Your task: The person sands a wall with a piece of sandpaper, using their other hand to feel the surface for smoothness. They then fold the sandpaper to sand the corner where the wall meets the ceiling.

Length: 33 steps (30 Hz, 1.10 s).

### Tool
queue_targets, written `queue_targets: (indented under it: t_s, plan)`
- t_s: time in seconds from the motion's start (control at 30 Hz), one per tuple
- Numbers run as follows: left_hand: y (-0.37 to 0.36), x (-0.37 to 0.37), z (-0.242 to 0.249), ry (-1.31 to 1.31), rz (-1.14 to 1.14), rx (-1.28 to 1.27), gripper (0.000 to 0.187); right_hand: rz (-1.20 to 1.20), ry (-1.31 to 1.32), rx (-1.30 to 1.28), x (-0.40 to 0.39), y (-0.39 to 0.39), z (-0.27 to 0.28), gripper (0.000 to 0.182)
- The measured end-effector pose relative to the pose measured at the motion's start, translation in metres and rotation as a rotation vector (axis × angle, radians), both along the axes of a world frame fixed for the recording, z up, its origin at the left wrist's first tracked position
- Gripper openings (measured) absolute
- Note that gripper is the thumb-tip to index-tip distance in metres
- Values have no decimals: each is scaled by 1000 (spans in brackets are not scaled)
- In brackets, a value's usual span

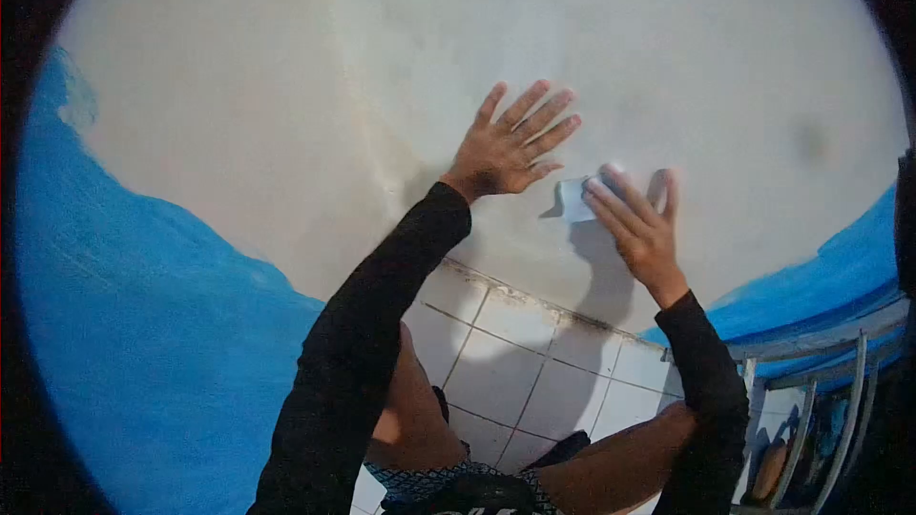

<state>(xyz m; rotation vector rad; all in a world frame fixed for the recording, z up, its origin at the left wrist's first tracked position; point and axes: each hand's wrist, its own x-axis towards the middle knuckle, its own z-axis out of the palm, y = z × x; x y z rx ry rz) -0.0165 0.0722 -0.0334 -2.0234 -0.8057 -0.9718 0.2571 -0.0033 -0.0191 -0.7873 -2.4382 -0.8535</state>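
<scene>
My left hand (510, 143) lies with its fingers spread against the pale wall (239, 86), holding nothing. To its right and a little lower, my right hand (639, 219) presses a small white piece (575, 200) to the same wall, with the fingers over its right part. The piece looks like a folded sheet or pad; what it is made of cannot be made out. Black sleeves cover both of my arms.
Blue paint (143, 324) covers the lower left of the wall, and more blue (811, 277) is at the right. White floor tiles (491, 372) meet the wall's base. A metal rack (811, 420) with items stands at the lower right.
</scene>
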Motion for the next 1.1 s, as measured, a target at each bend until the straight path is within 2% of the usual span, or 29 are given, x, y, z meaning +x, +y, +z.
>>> queue_targets:
  t_s: [0.1, 0.23, 0.27, 0.3, 0.37, 0.4, 0.43, 0.5, 0.53, 0.57, 0.63, 0.67, 0.7, 0.77, 0.83, 0.9, 0.93, 1.03, 1.1]
  plan:
    - [5, 3, 3, 0, 20, 29, 63, 79, -33, -148, 13, 14, -32, 41]
    - [4, 3, 1, -5, 35, 27, 64, 67, -339, -169, 2, 4, -53, 35]
    - [3, 2, -1, 0, 39, -9, 65, 84, -226, -203, 3, 3, -50, 37]
    - [1, 1, 0, 4, 61, -13, 65, 107, -225, -205, 0, 2, -37, 37]
    - [-1, 0, 1, 0, 7, -82, 66, -9, -67, -46, -7, 1, -4, 40]
    - [3, 1, -3, -3, 9, -50, 66, 28, -66, 10, -8, 1, 3, 42]
    - [4, 1, -5, -2, 19, -52, 66, 38, -65, 8, -5, 6, -10, 42]
    - [8, 4, -6, 8, 53, 14, 67, 114, -121, -244, 5, 9, -59, 41]
    - [8, 3, -4, 19, 58, -3, 67, 124, -254, -248, 4, 6, -68, 41]
    - [6, 4, -4, 17, 65, 6, 67, 130, -257, -239, 9, 3, -70, 41]
    - [9, 3, -2, 1, 24, -2, 66, 113, -324, -180, 10, 12, -72, 40]
    - [6, 4, 0, 5, 51, 23, 64, 107, -171, -197, 5, 8, -58, 39]
    - [5, 4, 1, 7, 67, 16, 64, 124, -171, -203, 1, 6, -41, 39]
    - [4, 3, -2, 3, 119, 97, 64, 9, -97, 73, -8, 3, -10, 38]
    - [5, 3, -3, 9, 129, 120, 63, 14, -74, 82, -6, 3, -16, 39]
    - [7, 5, -4, 0, 122, 97, 62, 86, -215, -157, 3, 8, -57, 41]
    - [7, 4, -4, 15, 121, 98, 62, 102, -356, -67, 2, 7, -66, 42]
    - [10, 4, -6, 5, 75, 80, 63, 89, -256, -156, -3, 4, -63, 42]
    - [10, 3, -7, 2, 65, 70, 64, 73, -219, -124, -6, 1, -40, 42]
